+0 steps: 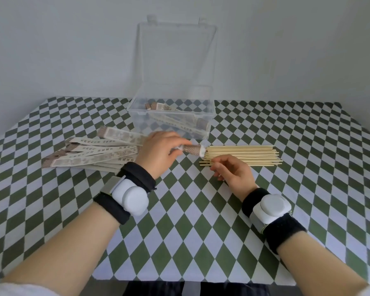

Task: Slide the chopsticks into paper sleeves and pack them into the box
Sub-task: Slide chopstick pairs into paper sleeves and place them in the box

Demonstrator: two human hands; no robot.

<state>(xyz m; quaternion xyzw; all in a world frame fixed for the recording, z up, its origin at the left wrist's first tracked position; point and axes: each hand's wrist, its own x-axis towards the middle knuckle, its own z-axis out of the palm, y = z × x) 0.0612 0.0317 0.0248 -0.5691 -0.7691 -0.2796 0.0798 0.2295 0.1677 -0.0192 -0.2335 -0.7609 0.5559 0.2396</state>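
My left hand [158, 151] grips a paper sleeve [191, 149] whose patterned open end points right, toward the bare chopsticks [244, 155]. These wooden sticks lie in a loose row on the checked cloth, to the right of the middle. My right hand [233, 170] has its fingers curled at the near left ends of the sticks, pinching one or two. A fan of empty paper sleeves [90, 153] lies to the left. The clear plastic box [171, 116] stands behind, lid up, with a few sleeved pairs [179, 122] inside.
The table carries a green and white diamond cloth [179, 210]. The box lid [175, 58] leans upright against the white wall. Both wrists wear black bands with white sensor pods.
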